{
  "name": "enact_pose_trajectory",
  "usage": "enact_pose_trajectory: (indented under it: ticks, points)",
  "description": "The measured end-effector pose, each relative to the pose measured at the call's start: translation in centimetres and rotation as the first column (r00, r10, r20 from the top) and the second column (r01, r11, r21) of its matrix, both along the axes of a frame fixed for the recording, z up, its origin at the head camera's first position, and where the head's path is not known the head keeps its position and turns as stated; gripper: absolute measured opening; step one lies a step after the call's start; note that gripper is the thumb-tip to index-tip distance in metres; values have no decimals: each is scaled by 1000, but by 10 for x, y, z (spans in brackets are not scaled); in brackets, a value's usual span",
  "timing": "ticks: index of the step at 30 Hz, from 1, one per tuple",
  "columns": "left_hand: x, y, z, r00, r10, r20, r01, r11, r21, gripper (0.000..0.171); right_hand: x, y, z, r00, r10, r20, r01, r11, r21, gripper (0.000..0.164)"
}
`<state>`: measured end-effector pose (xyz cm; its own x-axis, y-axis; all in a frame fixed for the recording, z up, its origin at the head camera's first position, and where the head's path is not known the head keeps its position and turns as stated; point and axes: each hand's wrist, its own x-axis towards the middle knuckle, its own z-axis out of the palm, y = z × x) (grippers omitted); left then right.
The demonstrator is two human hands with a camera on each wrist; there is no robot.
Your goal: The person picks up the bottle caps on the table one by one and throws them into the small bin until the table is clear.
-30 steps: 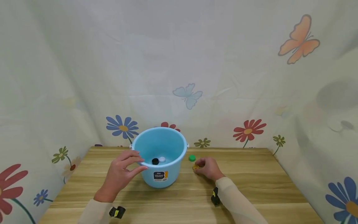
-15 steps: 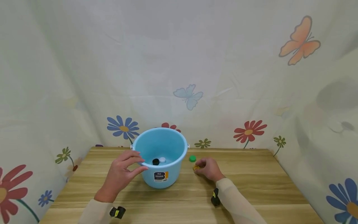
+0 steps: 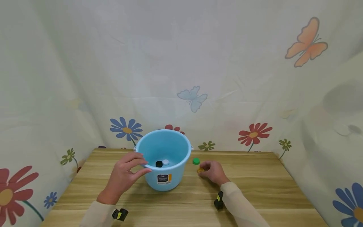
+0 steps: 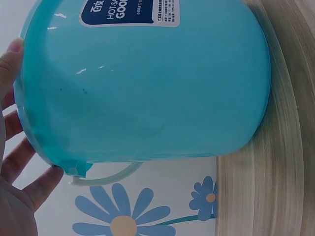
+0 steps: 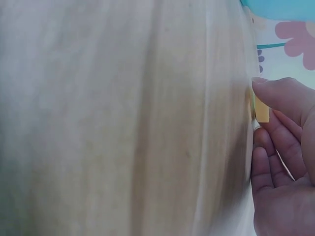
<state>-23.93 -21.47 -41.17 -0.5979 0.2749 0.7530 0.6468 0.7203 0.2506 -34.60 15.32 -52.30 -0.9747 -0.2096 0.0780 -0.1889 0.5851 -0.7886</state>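
A light blue plastic bucket (image 3: 177,175) stands upright on the wooden table. My left hand (image 3: 121,176) holds its near-left rim, the thumb on the outer wall and the fingers over the edge, as the left wrist view of the bucket (image 4: 162,93) also shows. Inside lie a black bottle cap (image 3: 159,164) and a white bottle cap (image 3: 165,162). To the right of the bucket, my right hand (image 3: 215,173) pinches a yellow bottle cap (image 3: 200,170) down at the tabletop; the right wrist view shows this yellow cap (image 5: 262,111) between thumb and fingers. Just behind it lies a green bottle cap (image 3: 196,161).
The wooden table (image 3: 255,179) ends at the back against a pale curtain (image 3: 227,63) printed with flowers and butterflies. More curtain hangs along both sides. A white handle (image 4: 110,177) hangs from the bucket in the left wrist view.
The head view has shifted slightly. Both hands keep their places, the left on the bucket rim and the right on the yellow bottle cap.
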Motion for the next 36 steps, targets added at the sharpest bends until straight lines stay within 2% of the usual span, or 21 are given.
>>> enact_pose_trajectory:
  ticks: [7,20,28,36]
  points:
    - [1,-1,0,1000,6,-2,-6,1000,0,33,0,3,3,1000,15,18,-15,1000,-8,28]
    - [2,-2,-2,1000,10,1,-10,1000,-2,32,5,1,4,998,67,-18,-67,998,7,26]
    - [2,1,-1,1000,4,12,-4,1000,-1,31,9,4,7,998,56,-12,-57,996,-67,26]
    - [4,3,2,1000,12,23,-12,1000,-7,32,15,7,19,1000,14,-15,-16,989,-150,26]
